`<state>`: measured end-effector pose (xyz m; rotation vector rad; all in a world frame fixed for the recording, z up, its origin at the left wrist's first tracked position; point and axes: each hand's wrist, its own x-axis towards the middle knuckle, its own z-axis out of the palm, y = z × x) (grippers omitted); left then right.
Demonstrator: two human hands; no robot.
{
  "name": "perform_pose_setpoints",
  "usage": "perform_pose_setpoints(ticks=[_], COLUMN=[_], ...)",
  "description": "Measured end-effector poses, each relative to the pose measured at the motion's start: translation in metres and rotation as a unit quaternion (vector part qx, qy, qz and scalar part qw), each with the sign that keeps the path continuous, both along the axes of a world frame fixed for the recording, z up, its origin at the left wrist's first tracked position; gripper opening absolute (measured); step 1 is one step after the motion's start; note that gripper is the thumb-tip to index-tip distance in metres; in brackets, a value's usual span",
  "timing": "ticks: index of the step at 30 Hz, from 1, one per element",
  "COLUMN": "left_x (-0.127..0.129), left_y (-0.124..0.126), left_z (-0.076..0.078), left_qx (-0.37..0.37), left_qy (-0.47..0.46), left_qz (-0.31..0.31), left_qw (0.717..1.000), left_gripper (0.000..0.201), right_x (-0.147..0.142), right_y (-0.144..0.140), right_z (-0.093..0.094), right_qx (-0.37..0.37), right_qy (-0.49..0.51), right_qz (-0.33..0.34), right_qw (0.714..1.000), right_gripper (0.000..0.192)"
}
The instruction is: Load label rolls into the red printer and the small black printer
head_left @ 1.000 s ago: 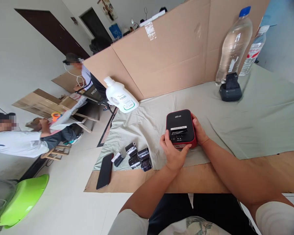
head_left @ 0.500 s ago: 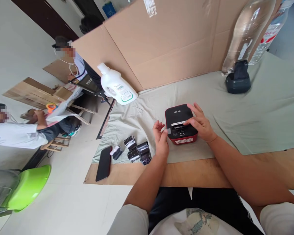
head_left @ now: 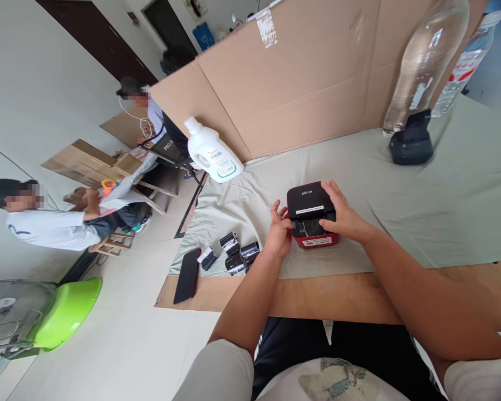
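A small label printer (head_left: 313, 200), black on top with a red base, stands on the cloth in front of me. Its lid is partly raised at the near side, and a dark opening shows beneath the lid's white strip. My left hand (head_left: 279, 234) grips the printer's left side, its thumb at the front left corner. On the right, my right hand (head_left: 344, 219) holds the lid, fingers along the right edge and thumb at the front opening. Several black-wrapped rolls (head_left: 234, 263) lie left of my left hand, near a small black-and-white piece (head_left: 207, 258).
A phone (head_left: 186, 277) lies at the table's left corner. Behind stand a white detergent bottle (head_left: 214, 150), a cardboard panel (head_left: 300, 83), clear bottles (head_left: 430, 61) and a black device (head_left: 411, 146). Two people sit at a bench on the left, near a green tub (head_left: 69, 314).
The printer's lid has come up at its near side, exposing a dark opening. My left hand has closed in on the printer's left side. The camera view has shifted slightly.
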<state>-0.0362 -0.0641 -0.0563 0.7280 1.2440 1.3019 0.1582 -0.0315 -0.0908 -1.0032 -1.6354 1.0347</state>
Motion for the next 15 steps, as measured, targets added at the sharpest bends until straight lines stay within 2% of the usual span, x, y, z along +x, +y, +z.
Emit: perform_pose_setpoints(ticks=[2,4,8,11,15], left_x=[-0.001,-0.001,-0.002,-0.007,-0.01], left_y=[0.0,-0.001,-0.006,-0.005,0.008], left_z=[-0.001,-0.002,0.001,0.01,0.03], left_qx=[0.0,0.011,0.003,0.012,0.072], left_qy=[0.004,0.008,0.046,0.167,0.344], left_qz=[0.006,0.013,0.012,0.008,-0.007], left_qw=[1.0,1.0,0.999,0.986,0.936], left_gripper=[0.098,0.095,0.077,0.056,0.032], right_x=[-0.003,-0.006,-0.009,-0.009,-0.008], right_y=[0.0,0.002,0.011,0.015,0.012], right_z=[-0.003,-0.01,-0.027,-0.033,-0.028], right_qx=[0.003,0.006,-0.042,-0.082,-0.075], right_qy=[0.015,0.072,0.211,0.242,0.231], right_qz=[-0.006,-0.006,-0.057,-0.079,-0.028], right_qw=[1.0,0.997,0.975,0.963,0.97], right_gripper=[0.102,0.1,0.077,0.062,0.062])
